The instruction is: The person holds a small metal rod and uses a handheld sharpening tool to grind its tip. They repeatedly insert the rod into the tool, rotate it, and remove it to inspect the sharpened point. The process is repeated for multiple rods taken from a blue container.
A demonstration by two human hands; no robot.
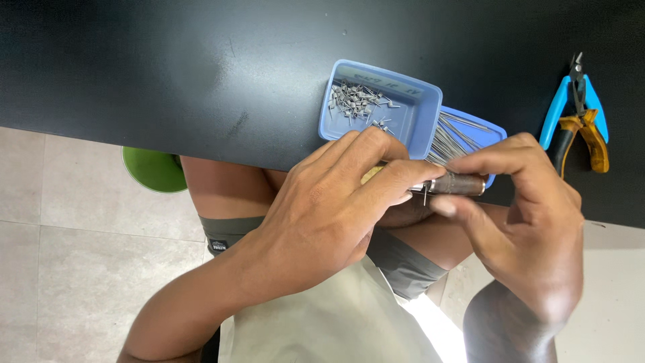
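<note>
Head view. Both hands meet just below the blue tub [411,111] and hold a small dark metal tool [458,183], a short cylinder with a ribbed barrel. The left hand [329,215] is curled, its fingers closed over the tool's left end and over something yellowish that is mostly hidden. The right hand [531,215] pinches the tool's right end between thumb and forefinger. A thin wire stub [425,195] sticks down from the tool between the two hands.

As for progress, a judgement only: the tub holds a loose pile of short bent wire pieces [355,99] in its far corner, most of its floor bare, so a modest batch looks finished. The second blue tray [485,131], touching the tub's right side, still holds a thick bundle of long straight wires [451,138], so much seems left.

The tub is smooth moulded plastic with rounded corners; the wires are fine, grey and shiny. The table [201,67] under the tub is matt black. Well right of the tub lie blue-handled cutters [576,94] and yellow-handled pliers [591,134], overlapping. Left of the tub, below the table edge, a green round thing [154,168] shows on the pale tiled floor [67,255].
</note>
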